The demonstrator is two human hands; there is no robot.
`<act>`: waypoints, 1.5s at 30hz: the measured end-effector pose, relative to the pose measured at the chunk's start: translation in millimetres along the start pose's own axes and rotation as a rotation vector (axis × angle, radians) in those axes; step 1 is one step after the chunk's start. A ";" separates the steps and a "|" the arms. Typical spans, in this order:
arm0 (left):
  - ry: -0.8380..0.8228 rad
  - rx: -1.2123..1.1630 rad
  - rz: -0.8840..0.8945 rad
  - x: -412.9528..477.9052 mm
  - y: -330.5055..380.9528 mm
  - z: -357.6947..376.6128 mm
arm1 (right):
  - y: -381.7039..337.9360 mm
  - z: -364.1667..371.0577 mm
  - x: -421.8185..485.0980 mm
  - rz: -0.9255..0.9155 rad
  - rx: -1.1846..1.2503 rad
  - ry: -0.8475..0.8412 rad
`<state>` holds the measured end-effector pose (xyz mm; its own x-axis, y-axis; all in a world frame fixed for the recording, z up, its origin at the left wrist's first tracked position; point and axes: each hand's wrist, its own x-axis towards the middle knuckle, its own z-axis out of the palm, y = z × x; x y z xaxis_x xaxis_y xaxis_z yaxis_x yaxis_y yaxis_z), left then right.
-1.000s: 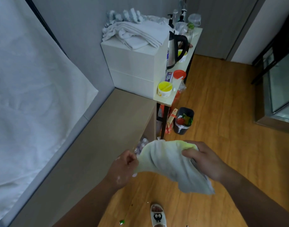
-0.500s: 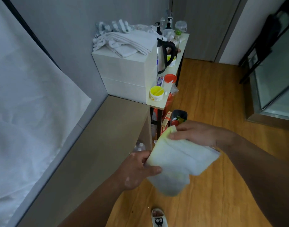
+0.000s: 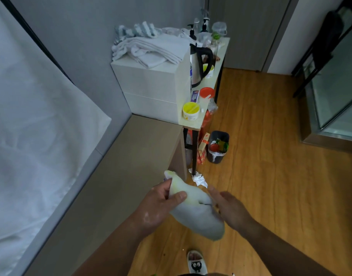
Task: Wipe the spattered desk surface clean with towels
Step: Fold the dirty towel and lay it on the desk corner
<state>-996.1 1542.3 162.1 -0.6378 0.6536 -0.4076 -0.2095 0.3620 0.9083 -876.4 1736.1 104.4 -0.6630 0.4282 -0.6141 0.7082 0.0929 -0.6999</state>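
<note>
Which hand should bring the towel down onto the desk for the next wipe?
Left, likely. The left hand grips the towel at the edge of the desk; the right hand is farther out over the floor.

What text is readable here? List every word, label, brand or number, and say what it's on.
None can be read.
On the yellow tub: side label, too blurred.
On the purple packet: print too small.
On the orange carton: print blurred.
On the slipper: cartoon face only, no words.
On the towel in the left hand: no print.
</note>
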 end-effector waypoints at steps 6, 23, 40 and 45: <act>0.053 -0.190 -0.034 -8.4 -22.3 -8.8 | 4.9 12.4 -1.7 0.094 0.701 -0.526; 0.448 -0.393 -0.156 -19.3 -69.9 0.5 | -15.0 7.2 -10.1 -0.502 -0.154 -0.203; 0.450 0.497 -0.128 4.2 -135.9 -15.8 | -8.6 53.2 75.3 -0.425 -0.463 -0.153; 0.602 0.355 -0.171 37.7 -126.6 12.6 | -8.9 91.7 85.5 -0.193 -0.029 0.005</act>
<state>-984.3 1529.5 30.6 -0.9369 0.1261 -0.3260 -0.1544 0.6874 0.7097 -961.6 1689.4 24.7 -0.7857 0.4046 -0.4679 0.5751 0.1994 -0.7934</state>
